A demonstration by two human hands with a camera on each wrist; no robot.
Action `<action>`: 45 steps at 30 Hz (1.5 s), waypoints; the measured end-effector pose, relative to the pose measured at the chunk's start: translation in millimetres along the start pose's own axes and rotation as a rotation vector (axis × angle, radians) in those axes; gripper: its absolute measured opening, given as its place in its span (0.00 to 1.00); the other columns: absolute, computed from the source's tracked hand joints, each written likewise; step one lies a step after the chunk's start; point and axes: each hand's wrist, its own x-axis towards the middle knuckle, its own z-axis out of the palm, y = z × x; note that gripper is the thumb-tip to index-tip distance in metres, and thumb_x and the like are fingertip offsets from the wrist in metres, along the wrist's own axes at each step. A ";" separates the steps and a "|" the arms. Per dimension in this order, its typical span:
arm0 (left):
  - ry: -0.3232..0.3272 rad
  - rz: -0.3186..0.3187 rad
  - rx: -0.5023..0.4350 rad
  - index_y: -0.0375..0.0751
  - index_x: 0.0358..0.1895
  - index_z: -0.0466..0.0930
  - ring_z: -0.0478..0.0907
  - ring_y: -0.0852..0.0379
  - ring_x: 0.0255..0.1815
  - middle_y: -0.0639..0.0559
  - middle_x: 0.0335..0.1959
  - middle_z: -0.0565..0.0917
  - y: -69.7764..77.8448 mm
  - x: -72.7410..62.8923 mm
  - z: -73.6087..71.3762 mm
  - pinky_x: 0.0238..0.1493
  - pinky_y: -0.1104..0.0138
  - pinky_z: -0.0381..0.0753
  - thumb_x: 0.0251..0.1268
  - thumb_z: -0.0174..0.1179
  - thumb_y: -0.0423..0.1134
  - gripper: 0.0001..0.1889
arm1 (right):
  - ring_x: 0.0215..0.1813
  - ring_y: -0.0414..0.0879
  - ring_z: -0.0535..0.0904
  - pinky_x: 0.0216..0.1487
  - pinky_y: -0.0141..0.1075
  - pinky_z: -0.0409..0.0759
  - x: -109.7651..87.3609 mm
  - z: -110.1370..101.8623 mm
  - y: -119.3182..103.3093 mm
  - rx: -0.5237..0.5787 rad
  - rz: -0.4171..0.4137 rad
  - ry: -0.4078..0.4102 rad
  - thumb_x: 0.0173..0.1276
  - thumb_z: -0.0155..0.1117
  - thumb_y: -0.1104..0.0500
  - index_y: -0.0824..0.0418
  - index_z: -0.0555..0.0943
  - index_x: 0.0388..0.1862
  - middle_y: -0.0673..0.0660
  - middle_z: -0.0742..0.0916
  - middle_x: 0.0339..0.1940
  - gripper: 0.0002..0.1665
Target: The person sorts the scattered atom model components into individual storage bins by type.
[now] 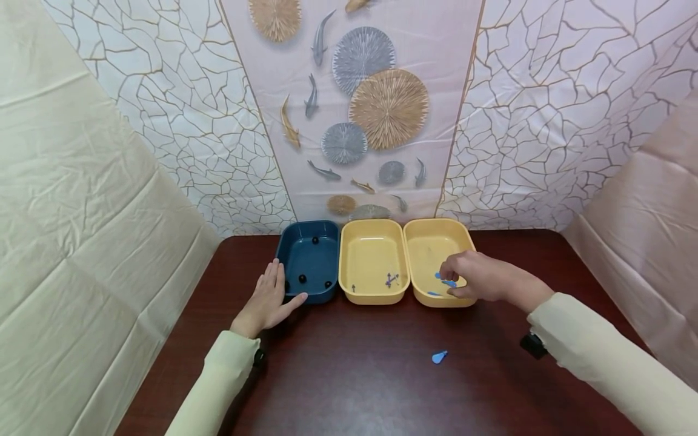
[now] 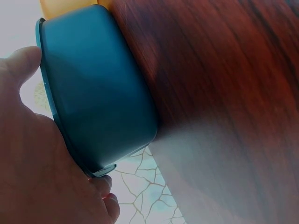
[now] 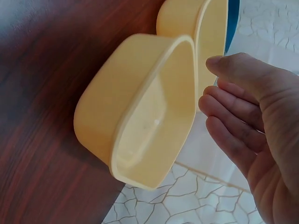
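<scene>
My left hand [image 1: 267, 303] lies with straight fingers along the left and front rim of a dark blue bin [image 1: 311, 227]; its thumb reaches over the front corner. Several round black beads [image 1: 302, 278] are in that bin. Over the front right part of the right yellow bin [image 1: 436, 227] hovers my right hand [image 1: 477, 275], fingers loosely bent, thumb and forefinger apart. Nothing shows between them in the right wrist view. Below are several small blue pieces [image 1: 434, 294]. Another blue teardrop-shaped piece [image 1: 438, 357] lies on the table in front.
Between the two outer bins stands a middle yellow bin [image 1: 371, 227] with several small purple pieces [image 1: 391, 280]. All three bins touch in a row at the back of the dark wooden table [image 1: 349, 363]. A patterned cloth [image 1: 371, 181] hangs behind them.
</scene>
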 end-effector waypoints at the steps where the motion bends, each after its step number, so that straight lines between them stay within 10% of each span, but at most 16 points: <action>1: 0.000 0.000 -0.003 0.25 0.84 0.38 0.37 0.30 0.89 0.31 0.88 0.37 -0.8 0.2 0.6 0.86 0.37 0.43 0.75 0.46 0.73 0.58 | 0.42 0.42 0.85 0.45 0.36 0.87 -1.4 0.1 -2.5 -0.001 -0.004 -0.005 0.63 0.79 0.62 0.58 0.88 0.42 0.47 0.89 0.38 0.10; 22: 0.000 -0.004 0.004 0.26 0.85 0.36 0.36 0.32 0.89 0.32 0.88 0.36 -2.4 -0.6 -2.7 0.87 0.38 0.43 0.77 0.47 0.71 0.57 | 0.39 0.38 0.82 0.40 0.32 0.85 -19.6 22.9 -27.4 0.007 -0.160 -0.026 0.61 0.79 0.64 0.58 0.87 0.42 0.46 0.88 0.37 0.11; 45: -0.001 -0.001 -0.007 0.26 0.85 0.38 0.36 0.32 0.89 0.32 0.88 0.37 -1.6 -0.6 -0.3 0.87 0.38 0.43 0.75 0.48 0.71 0.58 | 0.34 0.29 0.75 0.35 0.25 0.77 -29.0 90.4 -28.0 0.165 -0.149 -0.179 0.61 0.79 0.63 0.54 0.85 0.36 0.44 0.83 0.31 0.10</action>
